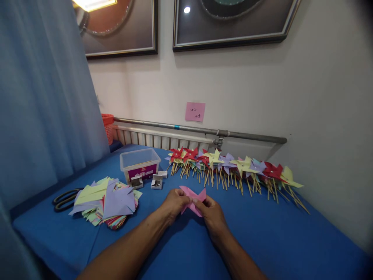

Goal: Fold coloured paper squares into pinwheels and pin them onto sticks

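Pink pinwheel (192, 194) in left hand (175, 204) and right hand (214, 216) — "252" on wall note (195, 112)

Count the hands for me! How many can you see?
2: the left hand and the right hand, side by side, both with fingers on the folded pink paper. No other hands show.

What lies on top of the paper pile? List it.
On the paper pile lie pale yellow sheets and light purple sheets. Below, sheets of mixed colours show only at the edges; the rest is covered.
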Tool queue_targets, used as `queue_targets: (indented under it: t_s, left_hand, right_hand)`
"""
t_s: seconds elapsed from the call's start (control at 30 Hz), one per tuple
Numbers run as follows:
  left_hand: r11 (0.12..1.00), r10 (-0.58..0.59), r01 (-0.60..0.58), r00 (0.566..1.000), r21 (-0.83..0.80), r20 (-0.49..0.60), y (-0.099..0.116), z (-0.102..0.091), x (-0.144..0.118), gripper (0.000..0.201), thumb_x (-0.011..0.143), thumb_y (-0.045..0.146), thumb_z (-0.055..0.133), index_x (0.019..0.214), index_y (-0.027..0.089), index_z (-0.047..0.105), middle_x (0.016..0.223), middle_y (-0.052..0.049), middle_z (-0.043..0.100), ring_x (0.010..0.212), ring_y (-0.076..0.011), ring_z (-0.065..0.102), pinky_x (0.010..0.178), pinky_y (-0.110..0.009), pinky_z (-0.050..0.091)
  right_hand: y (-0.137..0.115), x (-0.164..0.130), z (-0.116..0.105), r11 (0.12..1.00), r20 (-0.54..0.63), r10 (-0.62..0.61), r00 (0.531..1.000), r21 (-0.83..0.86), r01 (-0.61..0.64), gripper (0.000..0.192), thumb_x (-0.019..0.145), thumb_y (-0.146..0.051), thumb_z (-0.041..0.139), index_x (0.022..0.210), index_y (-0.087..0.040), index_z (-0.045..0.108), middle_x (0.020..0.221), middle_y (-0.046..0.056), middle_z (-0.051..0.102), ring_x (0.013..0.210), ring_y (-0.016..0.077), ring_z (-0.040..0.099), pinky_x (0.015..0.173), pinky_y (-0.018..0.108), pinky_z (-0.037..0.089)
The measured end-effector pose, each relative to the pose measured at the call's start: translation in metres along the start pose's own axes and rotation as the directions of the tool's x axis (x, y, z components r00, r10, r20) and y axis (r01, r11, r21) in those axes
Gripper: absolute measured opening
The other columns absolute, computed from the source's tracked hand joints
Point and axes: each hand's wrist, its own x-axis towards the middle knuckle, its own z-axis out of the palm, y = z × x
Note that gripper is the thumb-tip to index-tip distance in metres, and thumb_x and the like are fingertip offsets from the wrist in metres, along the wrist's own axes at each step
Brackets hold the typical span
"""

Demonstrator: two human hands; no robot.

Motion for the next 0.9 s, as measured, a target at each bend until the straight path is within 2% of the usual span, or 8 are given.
queue_targets:
  t_s: [0.1,0.27,0.4,0.67,0.9]
  left_hand:
    - [1.000,-0.008,0.007,1.000,0.022,0.025,-0.0004,-0.0007,-0.0002,0.025,0.055,0.022,0.078,0.052,0.018,0.054,0.047,0.004,0.048,0.047,-0.0079,0.037,0.050,-0.025,0.023]
    - [1.000,0.002,-0.004,0.999,0.030,0.042,0.0009,-0.0008,-0.0023,0.022,0.057,0.023,0.075,0.055,0.018,0.054,0.050,0.004,0.048,0.047,-0.0084,0.037,0.051,-0.025,0.023]
    - [0.999,0.017,-0.018,0.999,0.030,0.033,0.0013,-0.0008,-0.0020,0.026,0.057,0.023,0.074,0.052,0.019,0.050,0.048,0.004,0.047,0.047,-0.0079,0.036,0.050,-0.025,0.022]
    - [0.999,0.009,-0.010,1.000,0.042,0.010,-0.0016,0.0006,0.0007,0.028,0.058,0.022,0.076,0.053,0.020,0.049,0.047,0.005,0.047,0.044,-0.0074,0.037,0.049,-0.024,0.023]
    - [0.998,0.018,-0.019,1.000,0.057,0.010,-0.0008,0.0007,-0.0006,0.030,0.056,0.025,0.079,0.053,0.020,0.049,0.046,0.005,0.047,0.043,-0.0069,0.036,0.047,-0.024,0.022]
  right_hand:
    - [0.0020,0.0014,-0.0002,1.000,-0.021,-0.004,1.000,-0.027,0.004,0.036,0.064,-0.049,0.083,0.075,-0.015,0.074,0.065,0.001,0.067,0.060,0.0160,0.055,0.058,0.027,0.042]
    - [0.0050,0.0017,0.0002,0.999,-0.058,0.002,0.998,-0.044,-0.004,0.036,0.067,-0.050,0.078,0.077,-0.015,0.075,0.063,0.000,0.066,0.057,0.0154,0.052,0.056,0.027,0.040]
    - [0.0077,0.0019,0.0004,0.998,-0.085,0.001,0.996,-0.055,-0.006,0.036,0.066,-0.052,0.078,0.069,-0.017,0.069,0.058,-0.002,0.062,0.055,0.0144,0.049,0.055,0.027,0.038]
    - [0.0062,0.0018,0.0019,0.999,-0.069,0.030,0.997,-0.043,-0.033,0.032,0.065,-0.047,0.077,0.071,-0.016,0.071,0.062,0.001,0.066,0.057,0.0156,0.052,0.055,0.027,0.040]
    - [0.0045,0.0017,0.0029,0.999,-0.055,0.003,0.998,-0.035,-0.005,0.035,0.065,-0.046,0.078,0.083,-0.016,0.076,0.070,0.003,0.072,0.063,0.0198,0.061,0.060,0.030,0.046]
